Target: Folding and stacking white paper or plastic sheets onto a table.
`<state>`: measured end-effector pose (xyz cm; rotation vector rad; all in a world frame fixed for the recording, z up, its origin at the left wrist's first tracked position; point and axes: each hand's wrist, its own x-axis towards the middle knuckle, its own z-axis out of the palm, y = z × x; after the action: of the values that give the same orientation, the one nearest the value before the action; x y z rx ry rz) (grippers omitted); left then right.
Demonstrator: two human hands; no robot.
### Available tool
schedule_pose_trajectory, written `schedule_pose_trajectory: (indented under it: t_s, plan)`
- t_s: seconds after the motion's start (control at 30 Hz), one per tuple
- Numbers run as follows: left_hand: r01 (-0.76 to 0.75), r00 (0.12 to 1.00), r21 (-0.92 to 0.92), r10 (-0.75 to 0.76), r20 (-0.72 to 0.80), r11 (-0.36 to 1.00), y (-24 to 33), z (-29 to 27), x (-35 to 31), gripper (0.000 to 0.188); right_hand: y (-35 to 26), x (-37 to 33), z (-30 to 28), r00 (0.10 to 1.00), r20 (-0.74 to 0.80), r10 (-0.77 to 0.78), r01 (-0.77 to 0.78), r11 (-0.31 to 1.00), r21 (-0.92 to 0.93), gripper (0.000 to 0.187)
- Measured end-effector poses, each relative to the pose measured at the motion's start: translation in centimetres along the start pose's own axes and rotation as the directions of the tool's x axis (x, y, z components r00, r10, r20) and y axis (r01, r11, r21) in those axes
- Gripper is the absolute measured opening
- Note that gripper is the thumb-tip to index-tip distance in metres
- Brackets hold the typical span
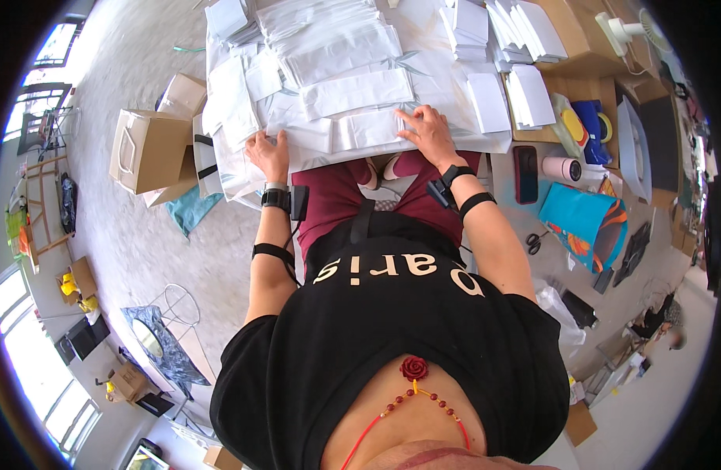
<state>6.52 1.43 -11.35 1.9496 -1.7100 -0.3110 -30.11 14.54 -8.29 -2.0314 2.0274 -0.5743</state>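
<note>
Both hands flat, fingers spread: left hand [269, 153], right hand [428, 133] pressing white sheet [359, 133] between them.

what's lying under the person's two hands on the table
Both the left hand and right hand rest on flat white paper packets over a white sheet. The table beneath is covered.

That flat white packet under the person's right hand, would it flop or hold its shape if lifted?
The white packet looks thin and lies flat, so it would probably droop when lifted by one edge. Its sheen suggests smooth plastic wrap, likely slippery against the similar packets beside it. It seems light: the right hand rests on it with spread fingers, not a firm grip.
</note>
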Motion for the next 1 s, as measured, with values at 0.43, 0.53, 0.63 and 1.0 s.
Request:
schedule_pose_trajectory:
  t_s: [0.43,0.53,0.63,1.0]
  plan:
    - [0.181,0.983,-0.763,-0.126,0.131,0.621,5.3,-6.1,-1.0,0.023,-2.0,0.9,-0.5,0.991,-0.135,-0.001,0.003,1.0,0.018,0.053]
    - [0.07,0.995,-0.746,0.011,0.104,0.663,9.3,-7.7,-1.9,0.02,-6.8,3.3,-2.7,0.995,-0.085,0.053,-0.028,0.96,0.277,0.059]
    - [-0.189,0.973,-0.772,0.222,-0.064,0.607,14.1,-8.2,-2.9,0.02,-12.5,5.9,-6.4,0.985,0.118,0.125,-0.172,0.766,0.62,0.061]
    - [-0.143,0.99,-0.757,0.095,-0.106,0.638,13.4,-6.1,-1.5,0.015,-10.7,7.7,-6.6,0.958,0.165,0.234,-0.25,0.402,0.881,0.036]
